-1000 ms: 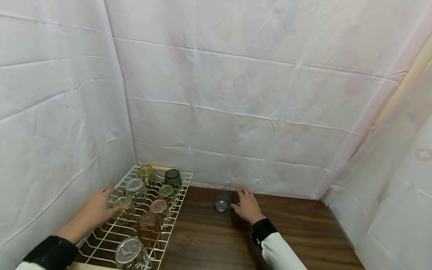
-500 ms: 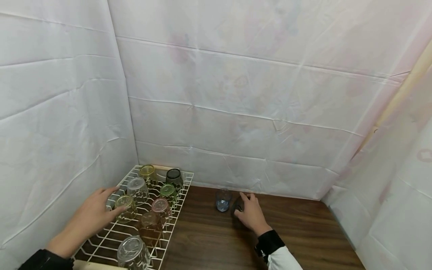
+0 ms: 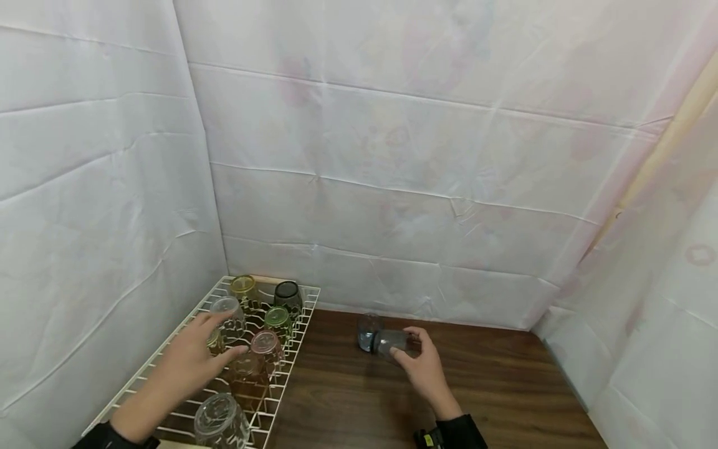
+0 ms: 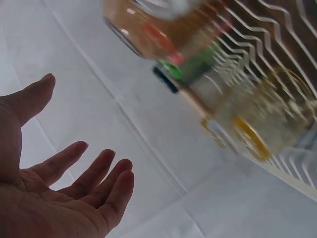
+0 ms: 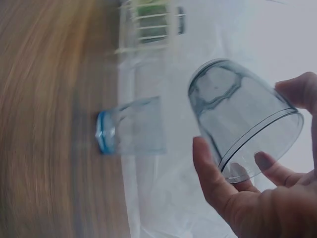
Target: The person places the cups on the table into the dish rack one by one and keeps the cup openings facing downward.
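Observation:
My right hand (image 3: 425, 369) pinches a smoky grey drinking glass (image 3: 391, 340) near its rim, fingers and thumb on opposite sides. The glass lies tipped on its side in the air, base toward the left, as the right wrist view also shows it (image 5: 233, 109). A blue-bottomed clear glass (image 3: 367, 337) stands upright on the table just left of it. Over the wire rack (image 3: 178, 386) hovers my left hand (image 3: 187, 358), fingers spread and holding nothing. It partly hides a yellowish glass (image 3: 215, 340) and lies near a clear glass (image 3: 227, 315).
Several upside-down glasses stand on the rack: yellow (image 3: 244, 290), dark grey (image 3: 288, 296), green (image 3: 277, 319), pink (image 3: 266, 344), amber (image 3: 248, 380) and clear (image 3: 219, 418). White cloth walls (image 3: 364, 187) enclose the wooden table (image 3: 505, 368) at the back and sides.
My right hand has raised the grey glass from the table and tipped its base leftward. My left hand has moved rightward over the rack, covering more of the yellowish glass.

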`<state>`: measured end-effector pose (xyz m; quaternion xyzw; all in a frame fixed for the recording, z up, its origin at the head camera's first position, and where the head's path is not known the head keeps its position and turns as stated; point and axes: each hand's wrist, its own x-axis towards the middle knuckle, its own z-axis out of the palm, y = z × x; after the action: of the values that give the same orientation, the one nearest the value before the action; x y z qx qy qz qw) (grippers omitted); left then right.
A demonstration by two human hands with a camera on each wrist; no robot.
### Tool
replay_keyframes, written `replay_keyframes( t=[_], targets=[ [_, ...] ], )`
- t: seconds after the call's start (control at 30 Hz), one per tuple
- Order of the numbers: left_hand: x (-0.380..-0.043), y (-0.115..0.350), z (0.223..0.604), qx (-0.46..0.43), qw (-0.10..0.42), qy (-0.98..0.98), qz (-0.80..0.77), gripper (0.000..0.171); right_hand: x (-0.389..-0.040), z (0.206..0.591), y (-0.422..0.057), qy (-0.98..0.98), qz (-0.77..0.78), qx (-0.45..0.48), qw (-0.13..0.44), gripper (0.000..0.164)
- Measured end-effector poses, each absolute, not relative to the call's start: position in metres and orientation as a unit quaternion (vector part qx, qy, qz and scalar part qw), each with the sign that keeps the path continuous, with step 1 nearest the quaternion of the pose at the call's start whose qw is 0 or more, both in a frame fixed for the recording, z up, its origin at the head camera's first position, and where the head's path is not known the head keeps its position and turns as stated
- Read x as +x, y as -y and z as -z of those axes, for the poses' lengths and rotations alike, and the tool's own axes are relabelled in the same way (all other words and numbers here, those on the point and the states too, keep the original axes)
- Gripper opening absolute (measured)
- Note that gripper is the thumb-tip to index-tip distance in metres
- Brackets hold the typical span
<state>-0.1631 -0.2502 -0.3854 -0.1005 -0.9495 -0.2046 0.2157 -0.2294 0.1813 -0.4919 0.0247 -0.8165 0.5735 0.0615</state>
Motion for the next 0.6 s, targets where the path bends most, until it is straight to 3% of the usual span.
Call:
replay_keyframes(
  t=[0.27,0.6],
  targets=[
    [-0.171,0.206,0.375,-0.128,0.185,0.942,0.249,0.071,-0.214,0.480,-0.174,0.663,-0.748,-0.021,0.014,0.046],
    [-0.175,0.164,0.374,-0.155,0.160,0.930,0.293,0.070,-0.206,0.476,-0.168,0.512,-0.851,0.107,-0.057,0.021]
  ],
)
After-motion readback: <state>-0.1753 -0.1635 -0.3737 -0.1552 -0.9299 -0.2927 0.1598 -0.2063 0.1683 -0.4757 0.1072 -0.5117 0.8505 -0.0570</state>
